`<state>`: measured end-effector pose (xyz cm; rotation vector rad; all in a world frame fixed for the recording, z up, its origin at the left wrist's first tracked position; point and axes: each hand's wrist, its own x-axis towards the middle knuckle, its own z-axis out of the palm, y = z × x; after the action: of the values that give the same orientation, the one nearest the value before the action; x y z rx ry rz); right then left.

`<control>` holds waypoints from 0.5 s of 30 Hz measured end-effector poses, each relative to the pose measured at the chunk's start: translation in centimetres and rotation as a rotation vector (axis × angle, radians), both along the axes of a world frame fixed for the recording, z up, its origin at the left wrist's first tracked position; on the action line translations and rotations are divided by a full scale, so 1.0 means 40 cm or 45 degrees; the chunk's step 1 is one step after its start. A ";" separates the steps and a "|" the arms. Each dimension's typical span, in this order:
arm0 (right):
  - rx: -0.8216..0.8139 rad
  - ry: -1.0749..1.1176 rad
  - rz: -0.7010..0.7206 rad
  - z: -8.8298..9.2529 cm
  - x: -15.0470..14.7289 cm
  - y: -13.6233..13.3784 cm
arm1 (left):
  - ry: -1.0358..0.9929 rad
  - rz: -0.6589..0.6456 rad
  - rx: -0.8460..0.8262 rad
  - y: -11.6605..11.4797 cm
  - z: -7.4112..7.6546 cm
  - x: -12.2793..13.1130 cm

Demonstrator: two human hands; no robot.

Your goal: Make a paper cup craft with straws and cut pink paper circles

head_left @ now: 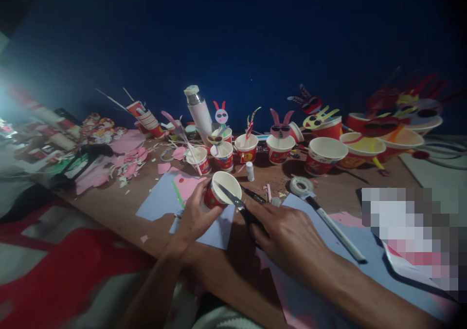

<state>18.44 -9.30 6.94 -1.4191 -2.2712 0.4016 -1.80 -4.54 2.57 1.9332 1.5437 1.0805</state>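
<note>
A red paper cup [213, 196] with a white inside is tilted in my left hand [195, 210], whose fingers wrap round its side. My right hand [279, 222] is closed on a pair of scissors [233, 198]. One blade points left across the cup's mouth; I cannot tell whether it touches the rim. Below the cup lie white paper sheets [156, 200] with a pink paper piece [188, 185] on them. A small white bottle [250, 171] stands just behind the cup.
Several paper cups [280, 149] with paper animal faces line the back. A white flask [200, 115] stands behind them. Pink scraps [131, 163] lie left. To the right are a tape roll [301, 186], a pen [337, 229] and a partly pixelated device [408, 265]. A red stool [83, 270] stands lower left.
</note>
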 end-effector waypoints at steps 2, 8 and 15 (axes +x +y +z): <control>0.081 -0.088 -0.009 -0.001 -0.002 -0.007 | 0.016 -0.008 -0.002 0.000 0.004 0.002; -0.298 0.402 0.022 -0.007 0.016 0.019 | -0.011 -0.010 0.022 0.001 0.005 0.000; -0.880 0.932 -0.051 -0.010 0.020 0.058 | -0.051 0.007 -0.006 0.005 -0.005 -0.010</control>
<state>19.23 -6.99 6.52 -1.2801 -1.5436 1.5155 -2.21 -4.35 2.39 1.8933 1.5296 1.1104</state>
